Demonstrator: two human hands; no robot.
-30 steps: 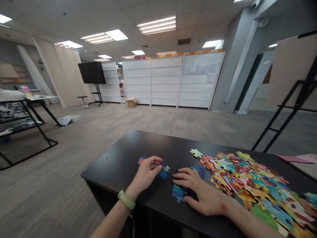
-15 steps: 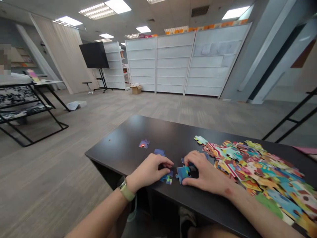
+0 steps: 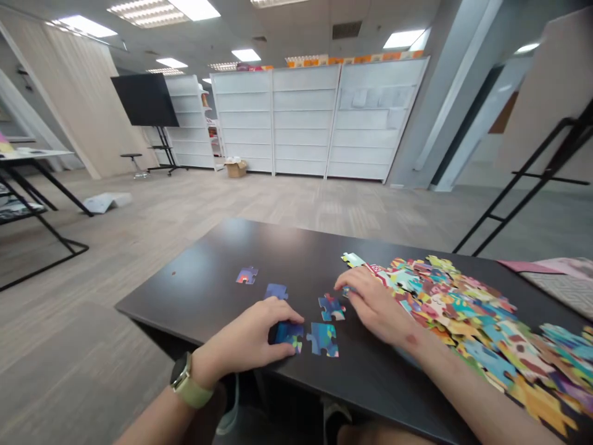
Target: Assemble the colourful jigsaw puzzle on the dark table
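Your R hand [image 3: 377, 306] has shifted off the blue jigsaw pc [image 3: 323, 339], flat on the table [image 3: 199, 296], to the pile [image 3: 467, 315]; can't tell if fingers pinch. L hand [image 3: 252, 334]: fingers spread round dark-blue pc [image 3: 286, 334]. Low R forearm could drag pile pcs.

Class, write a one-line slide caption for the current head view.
Left hand at a blue puzzle piece, right hand beside a colourful heap of pieces, on a dark table.

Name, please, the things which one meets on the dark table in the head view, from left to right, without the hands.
Small brown speck, purple puzzle piece with orange patch, violet piece, blue-green piece, heap of puzzle pieces.
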